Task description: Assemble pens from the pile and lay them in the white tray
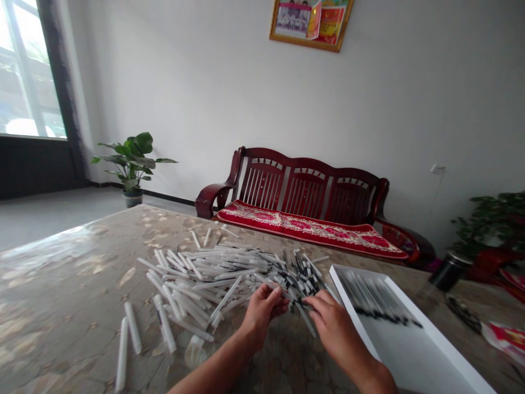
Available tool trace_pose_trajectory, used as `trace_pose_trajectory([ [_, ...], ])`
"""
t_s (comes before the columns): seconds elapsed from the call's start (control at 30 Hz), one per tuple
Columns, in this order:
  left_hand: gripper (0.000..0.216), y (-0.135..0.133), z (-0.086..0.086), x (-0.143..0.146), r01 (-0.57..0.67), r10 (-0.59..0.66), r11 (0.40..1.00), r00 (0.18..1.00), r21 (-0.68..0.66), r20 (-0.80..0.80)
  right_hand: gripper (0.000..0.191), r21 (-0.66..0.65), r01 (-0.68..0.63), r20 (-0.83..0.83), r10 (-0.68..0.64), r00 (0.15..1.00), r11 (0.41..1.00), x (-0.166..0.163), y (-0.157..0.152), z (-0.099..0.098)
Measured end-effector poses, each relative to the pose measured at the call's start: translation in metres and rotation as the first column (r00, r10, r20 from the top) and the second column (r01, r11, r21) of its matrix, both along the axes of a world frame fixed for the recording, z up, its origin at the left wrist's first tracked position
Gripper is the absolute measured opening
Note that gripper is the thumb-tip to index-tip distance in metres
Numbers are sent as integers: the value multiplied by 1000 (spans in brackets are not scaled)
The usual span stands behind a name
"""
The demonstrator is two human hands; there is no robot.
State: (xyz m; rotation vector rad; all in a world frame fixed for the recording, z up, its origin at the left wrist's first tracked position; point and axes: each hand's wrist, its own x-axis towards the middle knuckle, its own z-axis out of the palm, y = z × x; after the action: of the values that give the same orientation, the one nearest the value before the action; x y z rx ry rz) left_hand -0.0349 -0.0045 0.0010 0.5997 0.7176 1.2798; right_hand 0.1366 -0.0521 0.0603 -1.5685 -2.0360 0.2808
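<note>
A heap of white pen barrels [192, 290] spreads over the patterned table in front of me. At its right end lie pens with black parts [301, 273]. My left hand [264, 312] is at the heap's near edge, fingers curled and thumb against them; what it grips is hidden. Just right of it, my right hand [332, 323] pinches a pen with a dark end at its fingertips, blurred. A clear pen [306, 319] slants down between the hands. Right of my right hand, a shallow white box [430, 364] holds a row of clear pens with black ends [369, 295].
A few loose white barrels [122, 353] lie at the left on the table [53, 306]. Beyond the box stand a black canister [451, 271] and a red-and-white packet [506, 334]. A red wooden bench [307, 186] and a potted plant [133, 158] are behind the table.
</note>
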Motion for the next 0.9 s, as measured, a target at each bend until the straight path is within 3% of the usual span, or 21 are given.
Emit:
trace_pose_trajectory([
  [0.1,38,-10,4,3,127,-126,992,990,-7,71,27,-96,-70,-335,34,942,993,-8,9,-1],
  [0.2,33,-13,7,3,191,-189,981,975,-12,118,28,-227,-193,-674,-11,739,955,-11,22,-7],
  [0.27,32,-12,8,2,195,-192,981,972,-8,132,39,-279,-296,-785,-40,618,913,-8,29,-13],
  [0.33,31,-9,8,0,169,-166,986,975,-8,145,45,-295,-321,-822,-68,566,900,-2,37,-22],
  [0.4,32,-4,7,-2,110,-106,994,982,-20,158,44,-306,-194,-789,-135,600,932,7,45,-35],
  [0.47,32,1,5,-4,38,-32,999,986,-34,165,34,-278,22,-669,-210,713,960,17,52,-48],
  [0.53,32,6,2,-5,-21,28,999,986,-45,163,19,-196,151,-479,-229,848,969,25,56,-60],
  [0.63,33,12,-2,-7,-72,80,995,986,-63,145,15,-90,183,-189,-197,962,979,28,55,-68],
  [0.73,33,15,-5,-7,-89,100,992,987,-88,124,18,-50,177,-1,-178,984,983,23,49,-67],
  [0.9,34,15,-7,-7,-88,100,990,988,-107,115,15,40,198,48,-200,979,979,15,45,-65],
])
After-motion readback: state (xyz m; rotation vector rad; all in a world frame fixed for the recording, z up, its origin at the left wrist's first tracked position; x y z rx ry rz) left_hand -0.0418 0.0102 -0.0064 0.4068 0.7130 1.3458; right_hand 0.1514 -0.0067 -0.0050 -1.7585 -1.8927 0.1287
